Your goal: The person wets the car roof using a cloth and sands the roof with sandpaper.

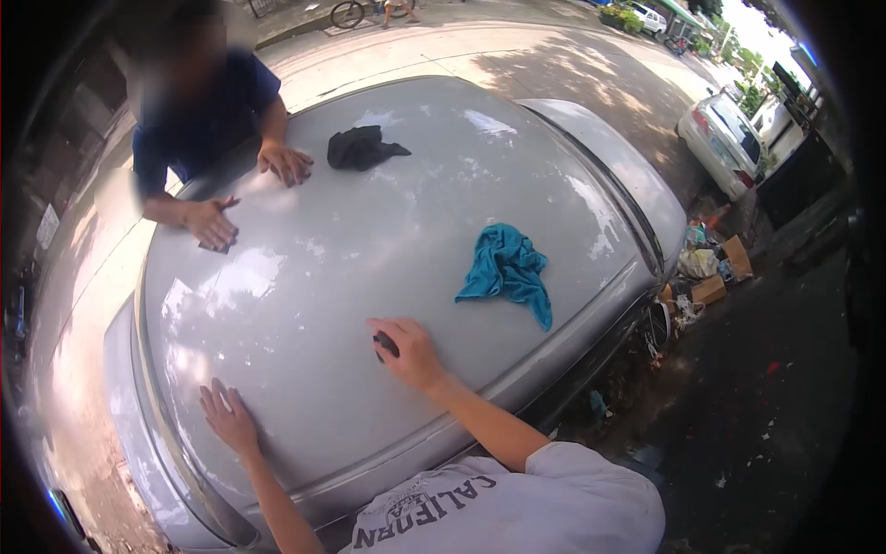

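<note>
My left hand point(229, 420) lies flat on the silver-grey car roof point(314, 342), its fingers stretched out and nothing in them. Farther right, my right hand point(409, 353) is curled round a small black block point(387, 345) and presses it to the same roof; most of the block is hidden by the fingers. A crumpled teal cloth point(506, 270) rests on the roof beyond my right hand. Farther back lies a bunched black cloth point(363, 149).
Across the roof a person in a dark blue shirt point(205, 115) leans in, both hands on the metal, with something dark under one. To the right are litter and cardboard point(711, 290) on the ground and a parked white car point(722, 143).
</note>
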Tool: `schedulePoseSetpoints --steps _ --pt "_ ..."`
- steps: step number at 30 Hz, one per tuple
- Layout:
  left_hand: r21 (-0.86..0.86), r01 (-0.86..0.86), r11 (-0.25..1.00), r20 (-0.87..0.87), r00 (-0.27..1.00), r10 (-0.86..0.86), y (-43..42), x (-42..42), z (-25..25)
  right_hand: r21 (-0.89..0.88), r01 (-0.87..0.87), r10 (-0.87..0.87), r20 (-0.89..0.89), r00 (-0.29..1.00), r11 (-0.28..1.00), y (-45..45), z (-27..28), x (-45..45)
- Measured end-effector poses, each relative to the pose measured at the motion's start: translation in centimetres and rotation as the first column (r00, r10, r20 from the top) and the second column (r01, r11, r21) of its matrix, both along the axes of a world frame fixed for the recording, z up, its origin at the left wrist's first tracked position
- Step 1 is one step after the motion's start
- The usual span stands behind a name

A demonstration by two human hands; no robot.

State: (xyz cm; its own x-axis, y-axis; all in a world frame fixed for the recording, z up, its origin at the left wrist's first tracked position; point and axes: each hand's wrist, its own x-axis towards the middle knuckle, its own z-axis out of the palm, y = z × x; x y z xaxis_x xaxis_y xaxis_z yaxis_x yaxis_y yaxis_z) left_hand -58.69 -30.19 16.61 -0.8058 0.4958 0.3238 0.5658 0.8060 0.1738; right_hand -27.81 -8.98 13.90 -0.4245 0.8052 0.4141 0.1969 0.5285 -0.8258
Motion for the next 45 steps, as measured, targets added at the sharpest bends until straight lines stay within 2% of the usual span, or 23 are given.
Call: schedulePoseSetpoints --steps 2,6,7,8,10,11,14,16,17,19,20,21,23,25,26,28,29,31,34,37,39,43,45 --pt "0.017 0.020 1.000 0.018 1.000 -0.020 -0.8 0.0 -0.2 -0.031 -0.035 0.036 0.026 0.999 0.999 1.1 0.1 1.5" --pt "-0.129 -0.288 0.949 0.022 0.956 0.293 -4.4 2.5 0.0 0.029 0.352 -0.350 -0.061 0.935 0.936 7.0 2.6 9.7" --pt "-0.098 -0.377 0.921 0.009 0.925 0.379 -6.2 2.3 -1.4 -0.073 0.427 -0.429 -0.001 0.903 0.901 8.8 2.0 12.1" --pt "-0.063 -0.467 0.882 -0.005 0.884 0.467 -8.0 2.0 -2.4 0.066 0.526 -0.529 0.157 0.834 0.848 12.0 -1.3 14.8" --pt "-0.056 -0.553 0.831 0.048 0.830 0.556 -6.6 2.7 -2.4 0.038 0.492 -0.479 0.305 0.823 0.870 15.9 -6.2 16.2" --pt "-0.018 -0.507 0.862 0.069 0.859 0.507 -4.4 3.9 -1.4 0.148 0.448 -0.466 0.419 0.779 0.882 16.5 -6.4 14.5" --pt "0.034 0.032 0.999 0.072 0.997 -0.034 2.7 7.5 0.5 0.228 0.146 -0.234 0.430 0.872 0.963 12.9 -3.3 5.5" --pt "0.278 0.333 0.901 0.213 0.894 -0.395 7.2 10.1 1.1 0.189 -0.056 -0.027 0.407 0.913 0.980 6.4 0.0 -2.4" --pt "0.413 0.365 0.834 0.237 0.842 -0.485 8.9 11.5 0.6 0.130 -0.215 0.147 0.401 0.904 0.968 3.6 1.0 -5.5" --pt "0.496 0.312 0.811 0.238 0.849 -0.472 9.3 13.1 2.4 -0.131 -0.548 0.562 0.125 0.817 0.826 -1.5 1.9 -9.3" --pt "0.487 0.273 0.830 0.166 0.904 -0.394 8.5 13.2 3.2 -0.395 -0.755 0.671 -0.355 0.650 0.523 -2.3 2.2 -10.2" --pt "0.474 0.231 0.850 0.096 0.946 -0.311 7.5 13.1 3.7 -0.395 -0.768 0.687 -0.356 0.634 0.504 -2.6 3.4 -10.3" --pt "0.392 0.192 0.900 0.068 0.969 -0.237 4.3 11.9 3.7 -0.702 -0.619 0.429 -0.467 0.773 0.352 -3.0 6.2 -9.7" --pt "0.177 0.233 0.956 0.054 0.968 -0.246 1.4 11.6 2.2 -0.634 -0.581 0.397 -0.425 0.813 0.511 -1.1 5.3 -8.4" --pt "0.237 0.213 0.948 0.049 0.972 -0.230 0.8 12.0 2.6 -0.581 -0.561 0.373 -0.420 0.827 0.590 0.2 4.8 -7.4" --pt "0.238 0.199 0.951 0.047 0.975 -0.216 -1.1 10.9 2.5 -0.296 -0.360 0.324 -0.163 0.932 0.885 3.6 4.3 -4.7" --pt "0.248 0.189 0.950 0.045 0.977 -0.206 -2.1 9.8 2.4 -0.220 -0.256 0.244 -0.079 0.966 0.941 5.5 3.2 -3.1" --pt "0.363 0.061 0.930 -0.046 0.998 -0.047 -3.8 5.4 2.6 -0.212 -0.142 0.136 -0.041 0.990 0.967 9.1 0.4 0.4" --pt "0.323 -0.126 0.938 -0.099 0.981 0.166 -6.2 -4.6 2.8 -0.277 0.119 -0.134 -0.035 0.990 0.953 10.1 -2.2 3.0" --pt "0.344 -0.086 0.935 -0.050 0.993 0.110 -4.5 -14.7 3.2 -0.206 -0.030 0.042 0.054 0.998 0.978 10.0 -1.5 2.2" --pt "0.365 -0.055 0.929 -0.047 0.996 0.078 -1.7 -20.8 3.3 -0.236 0.016 -0.006 0.043 0.999 0.972 10.2 -2.1 2.5" --pt "0.232 -0.328 0.916 0.042 0.944 0.328 3.0 -31.2 3.5 -0.245 0.130 -0.109 0.098 0.989 0.961 9.9 -1.6 2.6" --pt "0.299 -0.307 0.904 0.017 0.949 0.316 3.6 -32.4 3.1 -0.255 0.130 -0.116 0.070 0.991 0.958 9.5 -1.7 2.2"
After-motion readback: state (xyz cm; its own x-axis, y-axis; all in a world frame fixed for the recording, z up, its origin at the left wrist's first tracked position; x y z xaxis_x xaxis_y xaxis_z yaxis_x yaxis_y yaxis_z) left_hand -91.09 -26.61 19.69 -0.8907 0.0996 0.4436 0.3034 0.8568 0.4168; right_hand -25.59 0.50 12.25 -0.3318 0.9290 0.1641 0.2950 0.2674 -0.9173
